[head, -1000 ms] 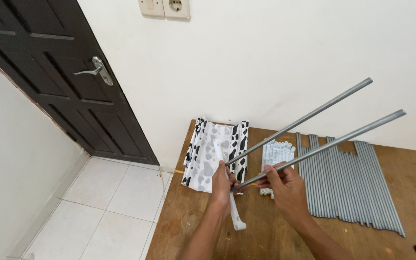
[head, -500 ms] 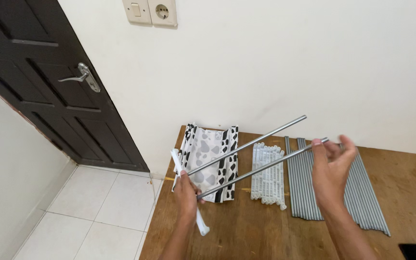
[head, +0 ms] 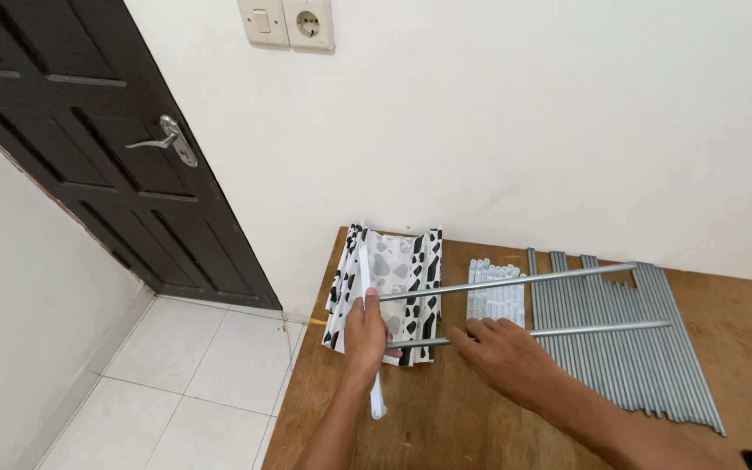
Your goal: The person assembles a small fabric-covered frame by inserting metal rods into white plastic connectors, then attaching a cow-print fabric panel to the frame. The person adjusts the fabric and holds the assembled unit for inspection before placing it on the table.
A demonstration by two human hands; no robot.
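My left hand point(head: 365, 335) grips a white plastic connector bar point(head: 367, 331) that stands nearly upright, with two long grey metal rods point(head: 515, 280) plugged into it and running off to the right, level and parallel. My right hand point(head: 506, 357) lies flat with fingers spread, touching the lower rod point(head: 585, 331) near its left part. Under the bar rests a folded black-and-white spotted cloth point(head: 393, 278) on the wooden table point(head: 446, 418).
A row of several grey metal rods point(head: 620, 348) lies side by side on the table's right part. A small pack of white plastic pieces point(head: 493, 296) sits between cloth and rods. A dark door point(head: 115, 148) and tiled floor point(head: 176, 383) are at left.
The two rods have swung down from a raised slant to level over the table. My right hand slid left from the rods' far end towards the connector bar.
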